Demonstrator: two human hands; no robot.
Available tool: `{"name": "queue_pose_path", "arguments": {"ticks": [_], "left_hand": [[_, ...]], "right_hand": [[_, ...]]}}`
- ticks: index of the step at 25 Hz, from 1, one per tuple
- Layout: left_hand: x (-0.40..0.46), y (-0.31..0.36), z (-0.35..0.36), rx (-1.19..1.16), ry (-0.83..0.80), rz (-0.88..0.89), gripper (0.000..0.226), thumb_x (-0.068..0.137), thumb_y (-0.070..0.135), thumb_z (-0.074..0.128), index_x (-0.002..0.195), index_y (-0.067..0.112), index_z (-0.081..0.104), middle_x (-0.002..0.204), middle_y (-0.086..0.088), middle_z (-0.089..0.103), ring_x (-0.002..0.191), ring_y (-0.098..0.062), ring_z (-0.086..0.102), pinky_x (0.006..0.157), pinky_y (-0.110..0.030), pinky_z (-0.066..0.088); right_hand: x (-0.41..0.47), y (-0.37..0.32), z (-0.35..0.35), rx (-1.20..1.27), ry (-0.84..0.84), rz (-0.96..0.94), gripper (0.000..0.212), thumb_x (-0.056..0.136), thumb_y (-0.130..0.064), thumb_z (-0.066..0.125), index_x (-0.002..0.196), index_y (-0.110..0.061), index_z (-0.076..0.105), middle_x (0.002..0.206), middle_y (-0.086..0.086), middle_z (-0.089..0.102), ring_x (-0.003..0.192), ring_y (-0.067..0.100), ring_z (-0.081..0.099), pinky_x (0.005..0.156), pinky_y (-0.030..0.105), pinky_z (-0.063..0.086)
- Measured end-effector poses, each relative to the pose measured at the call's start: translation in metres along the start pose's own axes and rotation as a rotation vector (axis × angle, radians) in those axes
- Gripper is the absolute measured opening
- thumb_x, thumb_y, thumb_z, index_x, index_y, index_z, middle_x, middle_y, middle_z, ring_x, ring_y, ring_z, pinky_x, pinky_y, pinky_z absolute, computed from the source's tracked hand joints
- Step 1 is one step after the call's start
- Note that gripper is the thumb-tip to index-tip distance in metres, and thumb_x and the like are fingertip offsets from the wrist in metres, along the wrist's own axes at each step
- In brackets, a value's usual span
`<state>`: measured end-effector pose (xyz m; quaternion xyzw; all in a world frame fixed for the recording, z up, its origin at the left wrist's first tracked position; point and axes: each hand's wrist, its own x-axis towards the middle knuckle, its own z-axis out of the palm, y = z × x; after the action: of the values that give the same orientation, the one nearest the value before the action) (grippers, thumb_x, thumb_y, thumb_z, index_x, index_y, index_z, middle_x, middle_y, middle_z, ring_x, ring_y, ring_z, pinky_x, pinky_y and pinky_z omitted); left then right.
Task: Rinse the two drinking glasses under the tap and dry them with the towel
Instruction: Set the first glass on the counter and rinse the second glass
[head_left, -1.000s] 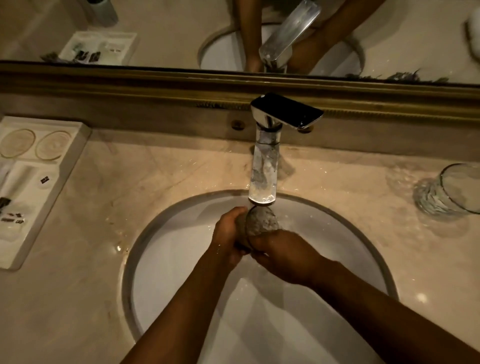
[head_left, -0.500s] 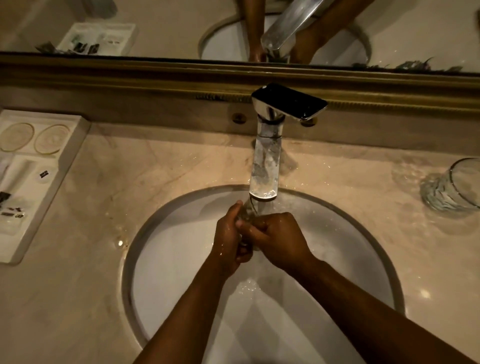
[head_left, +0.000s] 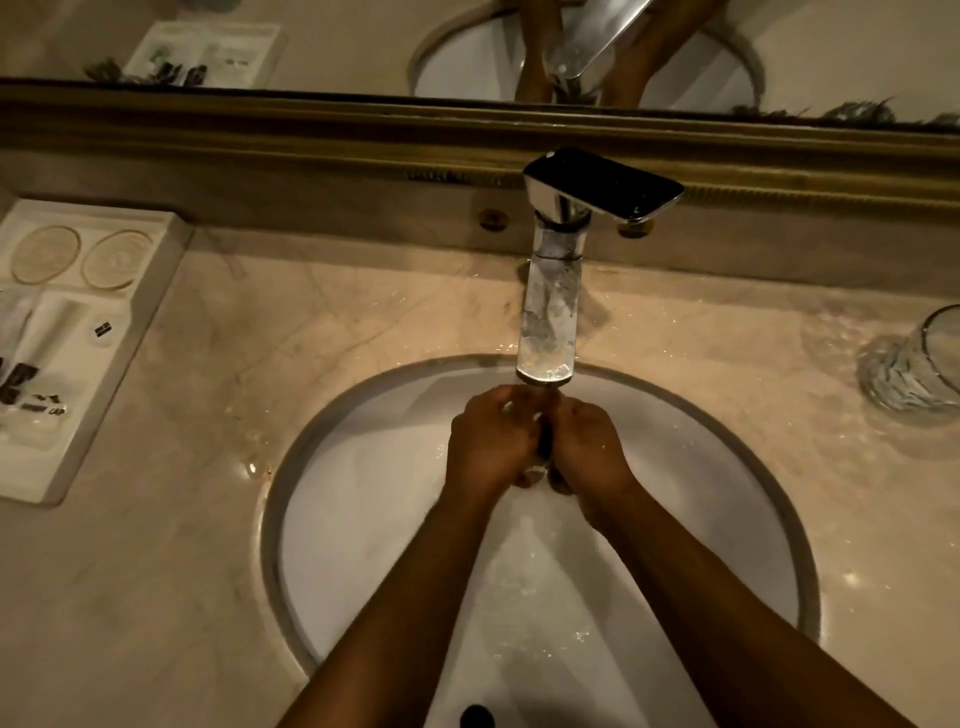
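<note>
A: Step in hand?
B: Rinsing, by the look. Left hand (head_left: 491, 441) and right hand (head_left: 587, 447) pressed close under the tap (head_left: 548, 332), over the sink (head_left: 332, 519). Grip curled round something; cannot tell whether glass.
A: Other glass?
B: Glass (head_left: 914, 364) on bench (head_left: 260, 338), far right, apart.
A: Next?
B: Probably lifting clear, then finding towel. None in view.

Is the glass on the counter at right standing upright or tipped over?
Tipped over. The glass lies on its side on the wet counter, its open rim facing right at the frame edge, apart from both hands.
</note>
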<state>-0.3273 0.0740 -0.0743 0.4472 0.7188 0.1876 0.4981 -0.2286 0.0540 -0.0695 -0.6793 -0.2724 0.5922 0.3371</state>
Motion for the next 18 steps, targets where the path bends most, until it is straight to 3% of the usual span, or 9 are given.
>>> {"name": "queue_pose_path", "arguments": {"ticks": [2,5,8,10,12,14,16,18], "left_hand": [[0.014,0.007,-0.016,-0.106,-0.23,-0.206,0.045,0.096,0.055,0.056,0.1,0.013,0.071,0.099,-0.014,0.076,0.081,-0.032,0.075,0.071,-0.044,0.065],[0.015,0.004,-0.032,-0.363,-0.639,-0.355,0.072,0.091,0.074,0.042,0.092,0.009,0.072,0.088,-0.019,0.068,0.077,-0.032,0.065,0.063,-0.032,0.057],[0.01,-0.01,-0.03,-0.579,-0.742,-0.369,0.073,0.087,0.079,0.044,0.096,0.015,0.078,0.088,-0.015,0.07,0.072,-0.027,0.064,0.061,-0.032,0.052],[0.005,-0.018,-0.019,-0.739,-0.673,-0.3,0.065,0.091,0.072,0.045,0.108,0.018,0.077,0.102,-0.013,0.073,0.08,-0.029,0.068,0.064,-0.035,0.054],[0.004,-0.025,-0.002,-0.867,-0.487,-0.208,0.058,0.095,0.063,0.048,0.127,0.02,0.069,0.124,-0.012,0.072,0.106,-0.033,0.071,0.082,-0.045,0.057],[0.0,-0.028,0.01,-0.95,-0.322,-0.156,0.054,0.095,0.056,0.052,0.128,0.016,0.066,0.128,-0.014,0.07,0.119,-0.034,0.067,0.097,-0.049,0.054],[-0.001,-0.029,0.013,-1.003,-0.21,-0.16,0.042,0.094,0.041,0.052,0.114,0.007,0.068,0.12,-0.018,0.071,0.116,-0.038,0.066,0.096,-0.047,0.053],[-0.003,-0.027,0.007,-0.97,-0.186,-0.16,0.032,0.099,0.028,0.053,0.115,0.007,0.07,0.115,-0.02,0.075,0.109,-0.038,0.071,0.091,-0.046,0.057]], "right_hand": [[-0.005,0.003,-0.002,-0.151,-0.008,-0.2,0.043,0.1,-0.045,0.049,0.075,-0.017,0.069,0.059,-0.002,0.067,0.043,0.002,0.062,0.043,0.015,0.044],[-0.009,0.003,-0.006,-0.186,-0.106,-0.351,0.045,0.091,-0.044,0.064,0.066,-0.007,0.069,0.055,0.007,0.068,0.046,0.017,0.066,0.049,0.029,0.054],[-0.009,0.001,-0.008,-0.09,-0.063,-0.364,0.046,0.082,-0.047,0.072,0.074,-0.002,0.068,0.064,0.014,0.069,0.051,0.025,0.067,0.049,0.036,0.055],[-0.006,0.005,-0.003,-0.067,0.06,-0.337,0.039,0.081,-0.046,0.074,0.091,-0.009,0.067,0.081,0.008,0.072,0.069,0.021,0.071,0.061,0.038,0.061],[-0.002,0.014,0.006,-0.115,0.143,-0.337,0.035,0.085,-0.048,0.07,0.109,-0.025,0.06,0.107,-0.003,0.067,0.095,0.013,0.067,0.083,0.038,0.06],[-0.003,0.021,0.013,-0.126,0.136,-0.326,0.055,0.082,-0.054,0.069,0.129,-0.034,0.048,0.129,-0.008,0.054,0.117,0.012,0.057,0.095,0.033,0.054],[-0.005,0.03,0.013,-0.069,0.022,-0.301,0.074,0.08,-0.046,0.075,0.143,-0.036,0.037,0.136,-0.011,0.054,0.121,0.008,0.057,0.095,0.023,0.052],[-0.007,0.035,0.005,-0.081,-0.073,-0.284,0.086,0.079,-0.036,0.08,0.149,-0.035,0.031,0.132,-0.015,0.059,0.115,-0.001,0.061,0.095,0.021,0.053]]}}
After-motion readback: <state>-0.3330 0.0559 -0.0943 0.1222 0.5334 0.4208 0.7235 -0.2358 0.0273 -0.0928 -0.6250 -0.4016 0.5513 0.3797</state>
